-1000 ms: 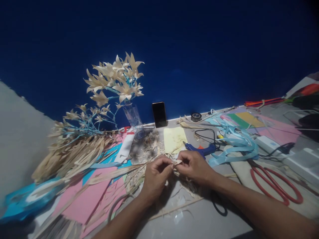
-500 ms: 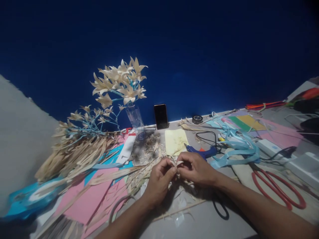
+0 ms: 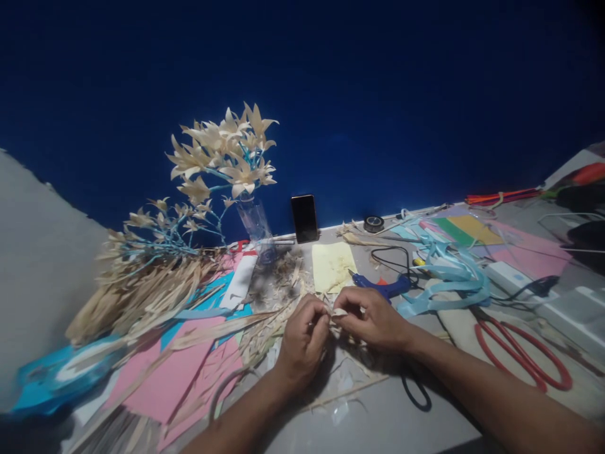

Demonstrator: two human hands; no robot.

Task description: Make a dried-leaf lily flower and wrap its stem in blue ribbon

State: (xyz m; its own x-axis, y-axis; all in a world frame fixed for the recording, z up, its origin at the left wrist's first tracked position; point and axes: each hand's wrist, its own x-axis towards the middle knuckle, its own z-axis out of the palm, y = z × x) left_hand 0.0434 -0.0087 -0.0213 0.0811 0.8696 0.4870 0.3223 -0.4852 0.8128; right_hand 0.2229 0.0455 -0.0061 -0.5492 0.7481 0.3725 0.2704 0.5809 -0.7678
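Note:
My left hand (image 3: 305, 340) and my right hand (image 3: 373, 318) meet at the middle of the table, fingertips almost together. Both are pinched. A small pale strip, like a bit of dried husk (image 3: 338, 312), shows at the fingertips of my right hand. My left fingers are closed at its near end, and what lies inside them is mostly hidden. Just beyond my right hand lies a blue glue gun (image 3: 382, 288), its nozzle over a pale yellow sheet (image 3: 331, 258). Husk scraps (image 3: 269, 328) are strewn beside and under my hands.
Pale husk flowers (image 3: 241, 173) stand in a clear vase (image 3: 255, 221) near a propped phone (image 3: 305, 219). Dried husks (image 3: 142, 296) and pink sheets (image 3: 174, 378) cover the left. Light-blue ribbon (image 3: 456, 274), red-handled scissors (image 3: 524, 353) and a power strip (image 3: 513, 277) lie right.
My left fingers have curled tighter and turned slightly, with the thumb drawn back from my right hand. The pale strip now lies flatter at my right fingertips. The view has shifted slightly.

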